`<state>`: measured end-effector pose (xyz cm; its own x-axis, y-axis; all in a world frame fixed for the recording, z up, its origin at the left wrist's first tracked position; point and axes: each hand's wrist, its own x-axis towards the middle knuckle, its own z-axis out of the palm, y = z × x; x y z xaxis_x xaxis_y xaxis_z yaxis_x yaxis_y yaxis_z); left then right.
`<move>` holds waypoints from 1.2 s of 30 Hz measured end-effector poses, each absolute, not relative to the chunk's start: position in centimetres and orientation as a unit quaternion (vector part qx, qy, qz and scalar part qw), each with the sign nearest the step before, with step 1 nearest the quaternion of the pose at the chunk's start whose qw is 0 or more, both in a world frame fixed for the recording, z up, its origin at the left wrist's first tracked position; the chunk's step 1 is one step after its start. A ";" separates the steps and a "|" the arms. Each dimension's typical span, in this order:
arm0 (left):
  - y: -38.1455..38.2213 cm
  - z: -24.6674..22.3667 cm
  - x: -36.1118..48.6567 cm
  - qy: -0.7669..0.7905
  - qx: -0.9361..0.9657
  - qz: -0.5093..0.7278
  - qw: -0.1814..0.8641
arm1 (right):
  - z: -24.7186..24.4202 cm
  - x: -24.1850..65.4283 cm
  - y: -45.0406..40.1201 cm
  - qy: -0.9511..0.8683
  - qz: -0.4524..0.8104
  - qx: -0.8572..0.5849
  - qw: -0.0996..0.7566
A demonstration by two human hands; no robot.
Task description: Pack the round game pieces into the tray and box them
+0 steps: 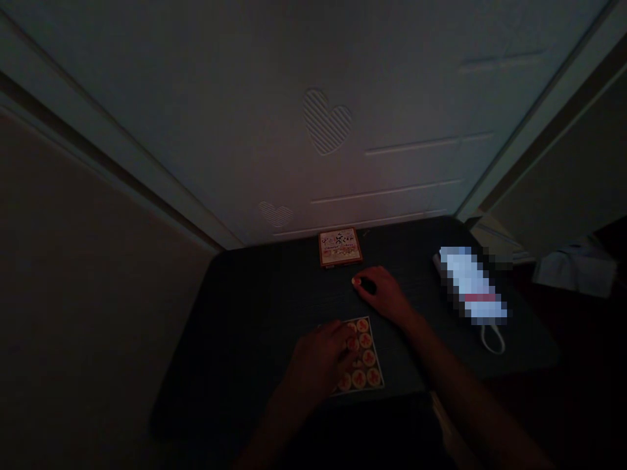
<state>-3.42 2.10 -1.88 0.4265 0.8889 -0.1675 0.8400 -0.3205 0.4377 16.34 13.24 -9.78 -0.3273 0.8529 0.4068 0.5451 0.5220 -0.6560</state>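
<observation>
A square tray (380,384) of round Chinese chess pieces with red markings lies near the table's front edge. My left hand (321,356) covers the tray's left part, fingers curled and closed around one round piece (351,343) above the others. Beyond the tray, my right hand (385,294) pinches another Chinese chess piece (356,281) between thumb and fingertips, close over the table. Past that hand, a flat box (339,247) with Chinese characters and orange edges lies by the wall panel. The dim light hides detail.
The dark table (255,294) has rounded corners and meets a pale panel (220,130) with embossed hearts. At right lies a bright, pixelated device (470,287) with a white loop (492,339). Pale papers or cloth (573,267) lie beyond the table's right side.
</observation>
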 end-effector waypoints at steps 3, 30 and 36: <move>2.2 -1.8 -3.3 0.536 0.810 0.045 0.233 | -9.8 16.3 13.2 -0.787 0.207 -0.443 0.375; 13.7 -7.4 -3.8 0.473 0.601 0.357 0.536 | -10.2 15.8 12.1 -0.752 0.254 -0.427 0.432; 13.5 -7.2 -4.2 0.485 0.575 0.376 0.541 | -9.3 15.6 12.0 -0.731 0.271 -0.452 0.433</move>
<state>-4.19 13.54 -7.21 0.2473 0.9645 -0.0924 0.1515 0.0557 0.9869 15.64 11.96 -9.27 -0.2157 0.8961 0.3880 0.4263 0.4439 -0.7882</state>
